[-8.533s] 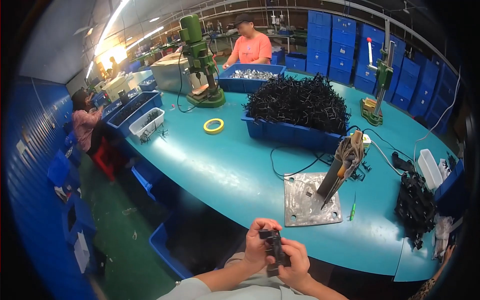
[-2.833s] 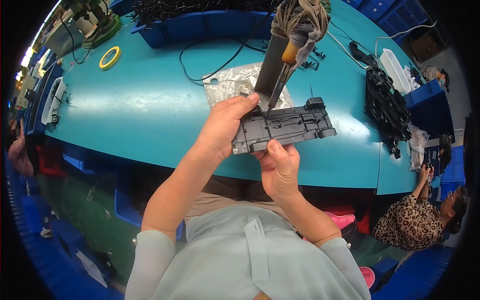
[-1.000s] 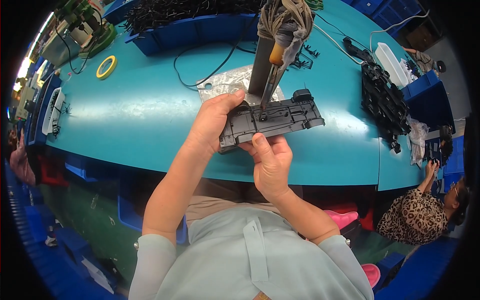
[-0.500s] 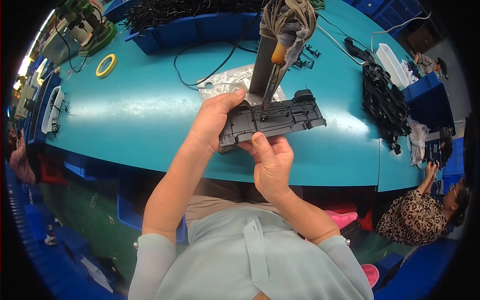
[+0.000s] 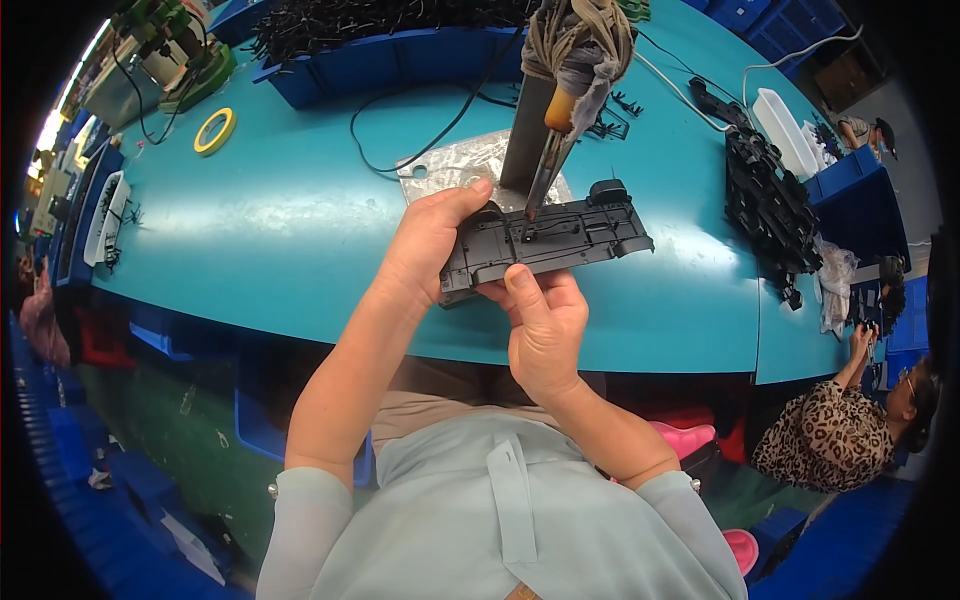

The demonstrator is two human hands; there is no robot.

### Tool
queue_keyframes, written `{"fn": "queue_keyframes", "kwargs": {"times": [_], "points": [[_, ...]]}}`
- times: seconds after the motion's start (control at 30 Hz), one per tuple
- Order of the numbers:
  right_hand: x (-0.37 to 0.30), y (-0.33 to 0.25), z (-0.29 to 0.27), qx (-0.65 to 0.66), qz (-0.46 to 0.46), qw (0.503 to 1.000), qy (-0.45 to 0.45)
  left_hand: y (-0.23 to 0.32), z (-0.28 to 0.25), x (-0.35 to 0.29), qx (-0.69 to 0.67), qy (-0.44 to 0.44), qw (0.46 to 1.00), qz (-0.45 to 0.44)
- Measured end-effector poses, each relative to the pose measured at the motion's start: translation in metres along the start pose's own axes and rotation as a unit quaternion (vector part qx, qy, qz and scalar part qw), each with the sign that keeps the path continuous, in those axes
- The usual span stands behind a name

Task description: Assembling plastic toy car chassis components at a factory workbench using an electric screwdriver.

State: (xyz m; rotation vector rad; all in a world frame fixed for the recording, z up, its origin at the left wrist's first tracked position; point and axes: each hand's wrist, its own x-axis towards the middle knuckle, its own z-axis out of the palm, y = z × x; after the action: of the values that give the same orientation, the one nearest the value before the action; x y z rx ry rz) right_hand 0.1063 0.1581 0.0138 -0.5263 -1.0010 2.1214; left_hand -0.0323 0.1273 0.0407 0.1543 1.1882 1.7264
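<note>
Between my hands is a black plastic toy-vehicle chassis (image 5: 590,228), tilted a little, with wheel arches along its edges. My left hand (image 5: 432,232) grips its left end, thumb lying along the far edge. At the near edge my right hand (image 5: 545,325) pinches it, thumb on top and fingers underneath. A soldering iron (image 5: 546,165) with an orange collar points down from a post, its tip at the middle of the chassis. Grey cloth (image 5: 580,45) is wrapped round the iron's upper part. Whether the tip presses into the plastic I cannot tell.
The metal post (image 5: 527,130) stands on a plate (image 5: 455,165) behind the chassis. A blue bin (image 5: 400,68) of black parts lies beyond, with a cable near it. Yellow tape (image 5: 214,132) is at left. Black parts (image 5: 768,200) are piled at right; a co-worker (image 5: 830,430) sits beyond.
Almost nothing differs. Both hands keep their hold and the chassis stays under the iron's tip.
</note>
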Motion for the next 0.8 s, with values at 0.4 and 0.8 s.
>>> {"fn": "queue_keyframes", "kwargs": {"times": [0.4, 0.8], "points": [[0.0, -0.003, 0.002, -0.001, 0.0, 1.0, 0.002, -0.004, -0.001, 0.003, 0.004, 0.01, 1.0, 0.012], [-0.006, 0.009, -0.019, 0.043, 0.047, 0.998, 0.014, -0.025, -0.008, 0.007, 0.016, -0.003, 0.995, 0.094]]}}
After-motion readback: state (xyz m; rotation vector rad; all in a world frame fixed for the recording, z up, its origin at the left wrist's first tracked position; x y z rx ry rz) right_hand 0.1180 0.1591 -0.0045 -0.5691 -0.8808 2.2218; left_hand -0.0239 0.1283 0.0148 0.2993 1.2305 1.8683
